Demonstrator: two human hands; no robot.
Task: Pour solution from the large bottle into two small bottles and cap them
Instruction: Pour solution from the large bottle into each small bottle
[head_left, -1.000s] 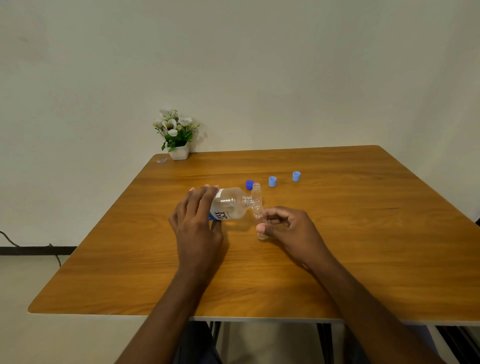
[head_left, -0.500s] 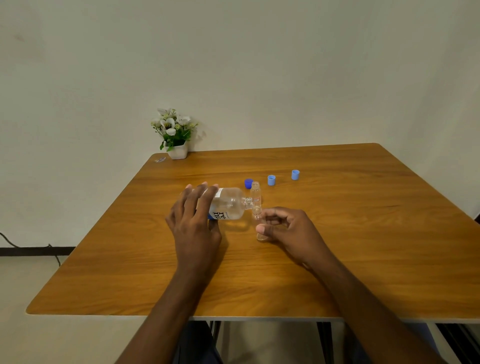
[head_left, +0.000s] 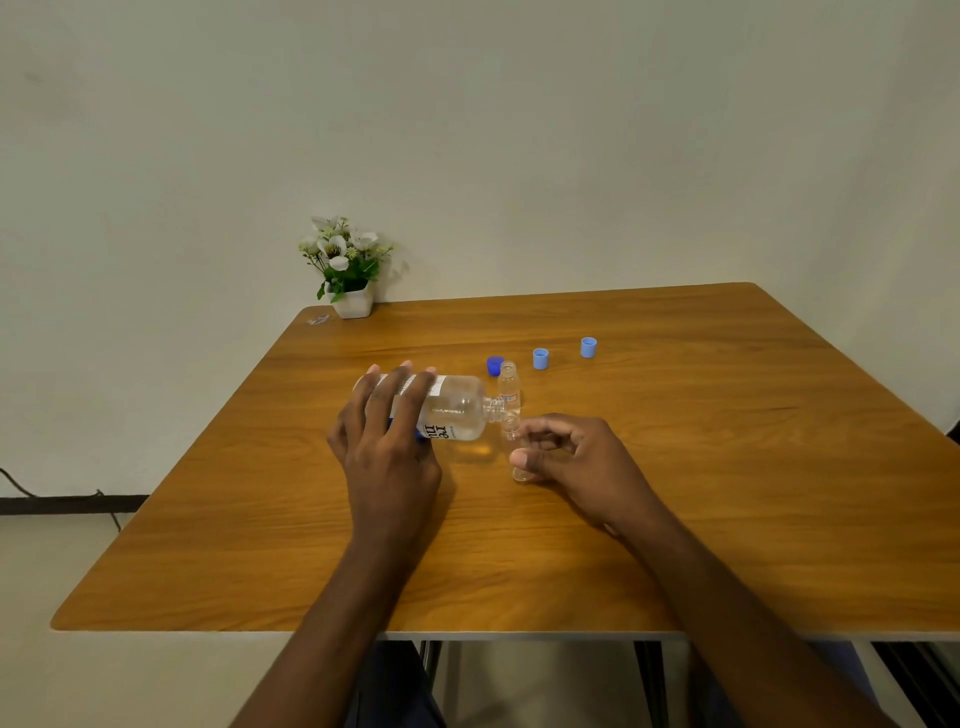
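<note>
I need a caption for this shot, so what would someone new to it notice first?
First the large bottle, tipped on its side over the middle of the table in the left hand, its mouth at a small bottle that the right hand pinches. Just behind stands a second small bottle, uncapped, with three blue caps near it. A potted white flower sits at the far left corner.

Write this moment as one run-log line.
step: pouring | left hand: holds large bottle tipped | right hand: holds small bottle | second small bottle: upright, uncapped | caps: on table
</note>
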